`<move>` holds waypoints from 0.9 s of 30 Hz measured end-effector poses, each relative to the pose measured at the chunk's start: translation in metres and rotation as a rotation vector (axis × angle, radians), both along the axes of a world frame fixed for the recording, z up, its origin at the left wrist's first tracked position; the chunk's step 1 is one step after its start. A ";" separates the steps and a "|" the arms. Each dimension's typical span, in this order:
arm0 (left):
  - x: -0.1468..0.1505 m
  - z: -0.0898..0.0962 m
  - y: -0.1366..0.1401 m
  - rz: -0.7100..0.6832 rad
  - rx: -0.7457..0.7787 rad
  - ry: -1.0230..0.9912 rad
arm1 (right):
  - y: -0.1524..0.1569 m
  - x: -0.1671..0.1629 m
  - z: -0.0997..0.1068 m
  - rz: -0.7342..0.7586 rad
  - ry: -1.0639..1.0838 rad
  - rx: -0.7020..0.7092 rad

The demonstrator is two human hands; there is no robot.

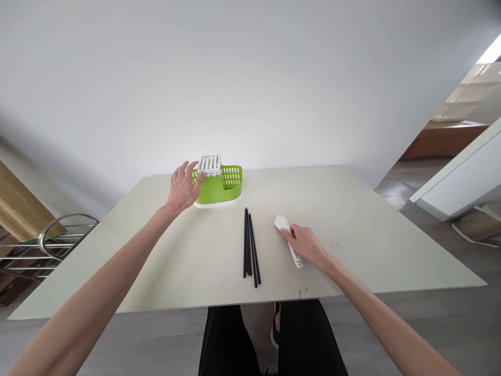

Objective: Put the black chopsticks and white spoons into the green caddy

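Note:
My left hand (183, 187) is at the left end of a green utensil basket (214, 191), fingers spread and thumb in front of its rim. Whether the fingers touch the basket I cannot tell. A white slotted rack (210, 164) sits on top of the basket beside the thumb. Farther right, my right hand (307, 243) is closed around white spoons (296, 259), which look stacked and lie slanted at the tabletop. Part of their handles is hidden by the fingers. Between the basket and my right hand, several black chopsticks (250, 248) lie on the table.
The pale table (352, 219) meets a white wall (274, 83) at the back. A metal rack (50, 243) stands on the floor to the left, near a wooden board (25, 201). Dark marks show on the tabletop at the right. My legs (309, 334) are below the front edge.

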State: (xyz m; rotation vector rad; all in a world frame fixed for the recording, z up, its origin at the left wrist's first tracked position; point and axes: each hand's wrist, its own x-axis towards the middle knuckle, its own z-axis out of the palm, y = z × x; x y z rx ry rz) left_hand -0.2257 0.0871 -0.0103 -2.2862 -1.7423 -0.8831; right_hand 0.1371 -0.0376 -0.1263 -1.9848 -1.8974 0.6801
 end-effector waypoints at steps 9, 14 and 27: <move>0.019 -0.011 0.005 -0.034 -0.169 -0.211 | 0.002 0.013 -0.008 0.010 0.062 0.001; 0.049 -0.011 0.015 -0.082 -0.164 -0.163 | 0.000 0.015 -0.003 0.023 0.086 -0.013; 0.131 0.003 0.030 -0.223 -0.283 -0.069 | -0.001 0.013 0.004 -0.002 0.091 -0.040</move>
